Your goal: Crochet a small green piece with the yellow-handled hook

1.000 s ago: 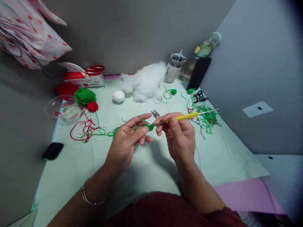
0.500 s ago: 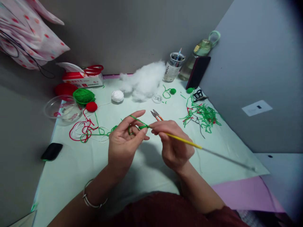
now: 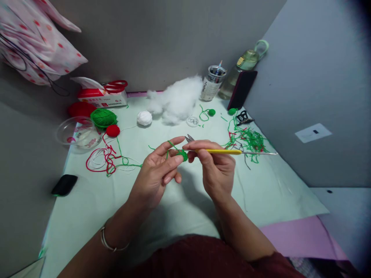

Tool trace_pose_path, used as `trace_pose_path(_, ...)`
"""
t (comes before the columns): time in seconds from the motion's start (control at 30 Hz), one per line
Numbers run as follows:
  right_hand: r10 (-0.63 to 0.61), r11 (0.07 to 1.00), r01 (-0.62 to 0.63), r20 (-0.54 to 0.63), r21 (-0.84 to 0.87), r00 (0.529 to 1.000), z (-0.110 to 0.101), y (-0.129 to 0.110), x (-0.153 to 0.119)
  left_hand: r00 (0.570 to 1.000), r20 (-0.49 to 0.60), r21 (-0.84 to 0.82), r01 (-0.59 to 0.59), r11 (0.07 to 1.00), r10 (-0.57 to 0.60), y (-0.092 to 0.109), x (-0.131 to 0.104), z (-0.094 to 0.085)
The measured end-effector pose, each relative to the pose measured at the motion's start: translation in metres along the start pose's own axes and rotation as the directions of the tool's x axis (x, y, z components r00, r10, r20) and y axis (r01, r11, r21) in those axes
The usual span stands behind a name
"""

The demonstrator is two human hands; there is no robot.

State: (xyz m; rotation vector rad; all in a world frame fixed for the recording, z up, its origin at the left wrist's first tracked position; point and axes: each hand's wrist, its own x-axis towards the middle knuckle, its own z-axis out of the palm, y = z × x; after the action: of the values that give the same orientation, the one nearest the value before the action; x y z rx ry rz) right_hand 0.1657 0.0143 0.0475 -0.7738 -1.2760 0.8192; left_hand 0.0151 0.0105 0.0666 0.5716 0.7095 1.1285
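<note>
Between thumb and fingers, my left hand pinches a small green crochet piece. Green yarn runs up from it over the raised index finger. My right hand is closed round a crochet hook with a yellow grip and a metal shaft at each end. The hook lies nearly level, and its tip reaches the green piece, partly hidden by the fingers. Just behind my right fingertips show the blades of small scissors; their handles are hidden.
Along the back stand a tissue box with red scissors on it, white stuffing, a pen cup, a bottle and a phone. Yarn balls sit left, beside tangled strands. Green scraps lie right.
The crochet hook has swung from slanting down to the right to nearly level. The green piece has turned and shows more. My left fingers have shifted slightly right.
</note>
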Motion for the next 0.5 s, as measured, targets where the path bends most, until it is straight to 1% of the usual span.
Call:
trace_pose_path(0.07,-0.053,0.994,0.053,0.007,-0.099,0.999,0.002,0.000,-0.003,0.999,-0.017,0.049,-0.047,0.998,0.048,-0.005,0.000,0.000)
trace_pose_path(0.1,-0.102,0.980,0.106,0.029,-0.168,0.994,0.002,0.000,-0.005,0.997,-0.032,0.064,-0.075,0.995,0.077,-0.007,0.001,0.000)
trace_pose_path(0.13,-0.171,0.951,0.181,0.063,-0.251,0.983,0.002,0.000,-0.006,0.994,-0.046,0.067,-0.096,0.993,0.099,-0.009,0.001,0.000)
trace_pose_path(0.17,-0.243,0.902,0.265,0.106,-0.340,0.964,0.002,0.001,-0.008,0.993,-0.055,0.057,-0.099,0.993,0.102,-0.010,0.001,0.000)
trace_pose_path(0.23,-0.347,0.793,0.396,0.191,-0.463,0.918,0.000,0.001,-0.010,0.998,-0.044,0.004,-0.039,0.999,0.040,-0.009,0.002,0.000)
trace_pose_path(0.27,-0.363,0.776,0.412,0.197,-0.477,0.911,-0.001,0.000,-0.010,0.999,-0.034,-0.032,0.011,0.999,-0.012,-0.008,0.003,0.000)
trace_pose_path(0.3,-0.349,0.800,0.388,0.171,-0.458,0.921,-0.002,0.000,-0.009,0.998,-0.028,-0.065,0.060,0.996,-0.061,-0.006,0.003,0.000)
trace_pose_path(0.33,-0.309,0.852,0.332,0.123,-0.405,0.943,-0.003,-0.001,-0.008,0.995,-0.028,-0.090,0.094,0.991,-0.097,-0.003,0.003,0.000)
trace_pose_path(0.37,-0.250,0.912,0.257,0.064,-0.319,0.966,-0.003,-0.002,-0.006,0.993,-0.036,-0.107,0.104,0.989,-0.108,-0.001,0.003,0.000)
trace_pose_path(0.4,-0.182,0.960,0.181,0.016,-0.213,0.983,-0.004,-0.002,-0.004,0.994,-0.052,-0.111,0.091,0.990,-0.097,0.000,0.003,0.000)
trace_pose_path(0.43,-0.114,0.987,0.112,-0.010,-0.112,0.993,-0.003,-0.002,-0.002,0.995,-0.064,-0.098,0.065,0.993,-0.072,0.001,0.003,-0.001)
trace_pose_path(0.5,-0.019,1.000,0.019,0.015,0.009,1.000,-0.003,-0.002,0.000,0.998,-0.057,-0.031,0.002,1.000,-0.004,-0.001,0.003,-0.001)
